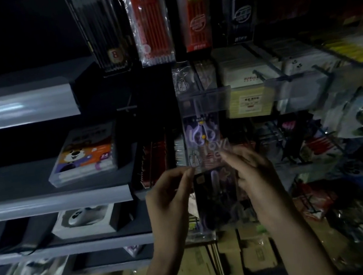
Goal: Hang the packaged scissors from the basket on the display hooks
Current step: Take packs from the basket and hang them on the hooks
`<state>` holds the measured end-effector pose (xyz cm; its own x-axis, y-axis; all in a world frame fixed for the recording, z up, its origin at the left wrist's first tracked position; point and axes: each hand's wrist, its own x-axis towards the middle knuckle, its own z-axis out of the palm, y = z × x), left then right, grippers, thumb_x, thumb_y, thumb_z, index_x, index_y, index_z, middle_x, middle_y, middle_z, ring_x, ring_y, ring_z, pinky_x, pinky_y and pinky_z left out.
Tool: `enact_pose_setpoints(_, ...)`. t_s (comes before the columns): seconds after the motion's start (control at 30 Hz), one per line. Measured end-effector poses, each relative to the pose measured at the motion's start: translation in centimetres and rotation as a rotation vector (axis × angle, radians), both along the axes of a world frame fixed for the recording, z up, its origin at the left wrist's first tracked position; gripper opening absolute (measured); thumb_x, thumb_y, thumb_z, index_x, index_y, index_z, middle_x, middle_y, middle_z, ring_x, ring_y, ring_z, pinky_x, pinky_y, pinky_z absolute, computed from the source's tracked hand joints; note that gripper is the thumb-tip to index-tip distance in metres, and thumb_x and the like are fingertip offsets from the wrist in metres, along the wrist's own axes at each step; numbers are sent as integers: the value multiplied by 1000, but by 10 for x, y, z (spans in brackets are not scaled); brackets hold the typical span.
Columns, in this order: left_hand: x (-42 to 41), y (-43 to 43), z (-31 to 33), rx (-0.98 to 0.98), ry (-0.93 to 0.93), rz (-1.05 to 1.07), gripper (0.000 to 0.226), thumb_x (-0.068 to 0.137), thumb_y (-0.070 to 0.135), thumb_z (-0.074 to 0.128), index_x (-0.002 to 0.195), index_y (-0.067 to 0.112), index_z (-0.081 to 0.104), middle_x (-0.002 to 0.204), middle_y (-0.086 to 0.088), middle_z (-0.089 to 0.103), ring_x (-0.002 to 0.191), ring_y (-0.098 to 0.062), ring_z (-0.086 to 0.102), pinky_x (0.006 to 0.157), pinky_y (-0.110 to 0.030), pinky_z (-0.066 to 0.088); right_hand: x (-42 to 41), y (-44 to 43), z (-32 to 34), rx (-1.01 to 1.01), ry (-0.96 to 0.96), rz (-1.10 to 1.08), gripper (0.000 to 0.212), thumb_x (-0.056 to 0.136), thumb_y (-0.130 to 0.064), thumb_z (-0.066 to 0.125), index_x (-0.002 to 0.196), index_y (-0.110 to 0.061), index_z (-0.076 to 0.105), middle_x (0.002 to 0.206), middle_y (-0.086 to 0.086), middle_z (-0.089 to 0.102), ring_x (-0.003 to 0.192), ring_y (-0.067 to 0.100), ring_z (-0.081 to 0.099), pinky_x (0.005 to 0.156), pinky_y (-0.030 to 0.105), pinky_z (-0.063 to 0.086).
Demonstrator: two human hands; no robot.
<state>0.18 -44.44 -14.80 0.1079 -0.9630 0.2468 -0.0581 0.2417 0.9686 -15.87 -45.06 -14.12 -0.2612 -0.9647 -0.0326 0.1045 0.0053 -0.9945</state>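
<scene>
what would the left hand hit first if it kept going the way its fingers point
The left hand pinches the scissors pack; pushing on, it would probably meet the hanging pack just above, depth unclear.

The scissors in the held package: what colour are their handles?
Light purple handles, seen best in the head view.

Dim shop aisle; grey shelves (51, 204) at left, pen packs (151, 19) hanging above, cardboard boxes (256, 253) below.

A crayon box (83, 155) lies on a grey shelf (51, 202); red pencil packs (150, 19) hang above, possibly refills.
</scene>
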Motion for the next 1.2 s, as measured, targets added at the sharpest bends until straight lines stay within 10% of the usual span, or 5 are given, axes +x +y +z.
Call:
enact_pose_setpoints(0.23, -3, -12, 10, -42, 61, -53, 13, 102, 13, 65, 100, 9, 77, 89, -4, 76, 82, -12, 69, 72, -20, 53, -11, 11, 6, -62, -1, 48, 13, 92, -19, 74, 105, -21, 74, 106, -1, 77, 106, 16, 72, 98, 45, 55)
enact_pose_setpoints(0.6, -11, -44, 45, -24, 38, -80, 28, 97, 29, 72, 124, 21, 72, 107, 4, 79, 101, -12, 75, 88, -30, 61, -26, 11, 9, -121, 11, -99, 11, 91, -21, 75, 101, -19, 78, 98, -6, 80, 98, 10, 74, 81, 24, 54)
enact_pose_setpoints(0.87, -10, -46, 75, -105, 69, -120, 22, 97, 26, 74, 97, 4, 72, 82, -4, 73, 75, -9, 67, 74, -21, 52, -25, 3, 2, -227, 210, -193, 5, 96, -16, 70, 93, -18, 74, 85, -15, 76, 82, -1, 71, 65, 10, 51)
enact_pose_setpoints(1.2, 0, -42, 105, -272, 40, -208, 20, 103, 14, 64, 118, 5, 72, 90, -8, 73, 85, -16, 71, 83, -26, 58, -7, -7, 18, -322, 122, -214, 8, 100, -20, 66, 101, -24, 73, 97, -10, 77, 94, 6, 72, 76, 20, 54)
